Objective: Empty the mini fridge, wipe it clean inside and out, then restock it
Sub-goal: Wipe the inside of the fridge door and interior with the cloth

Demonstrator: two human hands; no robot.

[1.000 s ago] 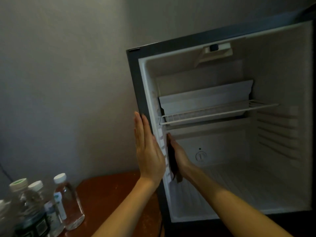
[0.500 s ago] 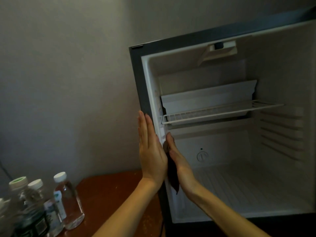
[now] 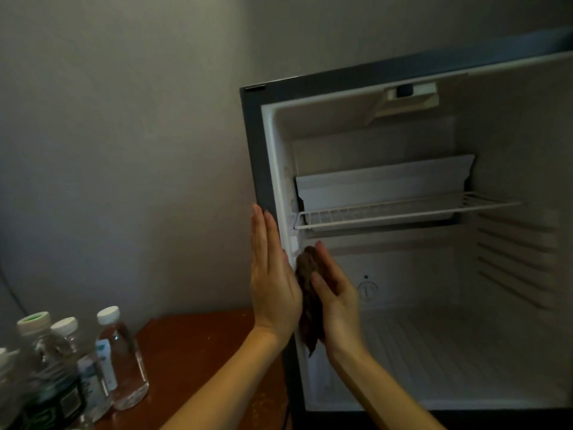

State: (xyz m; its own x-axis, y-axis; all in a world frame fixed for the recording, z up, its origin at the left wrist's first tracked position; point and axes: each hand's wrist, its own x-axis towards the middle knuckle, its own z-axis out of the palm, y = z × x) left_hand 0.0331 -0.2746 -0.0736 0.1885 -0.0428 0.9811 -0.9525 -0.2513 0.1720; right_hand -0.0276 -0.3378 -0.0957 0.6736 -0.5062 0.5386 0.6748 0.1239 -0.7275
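The dark-framed white mini fridge (image 3: 257,150) stands emptied, with clear plastic bottles (image 3: 121,358) left of it on the reddish desk (image 3: 192,352). The flat left hand (image 3: 273,280) braces its outside. The flat right hand (image 3: 338,305) presses a brown cloth (image 3: 308,290) to its inner left wall. Restocking likely remains.

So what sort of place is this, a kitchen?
Probably a hotel or guest room rather than a kitchen. A small mini fridge stands open against a bare wall, and little water bottles are set out on a reddish wooden top beside it.
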